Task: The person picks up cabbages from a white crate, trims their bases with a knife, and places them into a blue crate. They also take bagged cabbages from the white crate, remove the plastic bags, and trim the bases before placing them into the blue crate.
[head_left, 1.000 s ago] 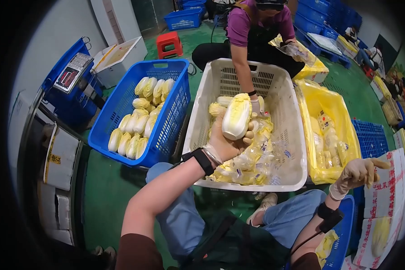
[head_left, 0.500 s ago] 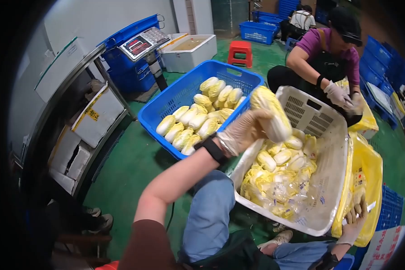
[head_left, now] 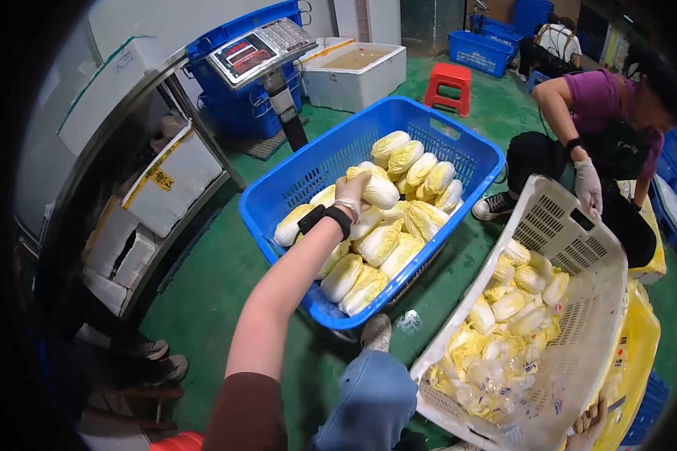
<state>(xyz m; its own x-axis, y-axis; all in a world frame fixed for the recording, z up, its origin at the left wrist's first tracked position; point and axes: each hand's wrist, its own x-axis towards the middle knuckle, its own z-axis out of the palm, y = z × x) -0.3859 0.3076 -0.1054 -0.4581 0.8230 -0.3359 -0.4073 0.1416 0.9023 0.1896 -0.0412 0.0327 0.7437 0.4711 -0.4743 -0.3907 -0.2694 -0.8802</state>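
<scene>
My left hand, in a pale glove with a black wristband, is closed round a napa cabbage above the blue basket. More yellow-and-white cabbages lie in that basket. To the right stands a white crate with smaller cabbages, loose leaves and clear plastic wrap inside. My right hand is low at the crate's right side, beside a yellow bag. Its fingers are partly hidden, and what they may hold cannot be made out.
A co-worker in purple crouches beyond the white crate, one gloved hand at its rim. A digital scale, a foam box and a red stool stand behind. A metal rack is at left.
My left hand has moved with a cabbage from near the white crate to over the blue basket. The co-worker's hand has come to the crate's rim. The view has shifted left.
</scene>
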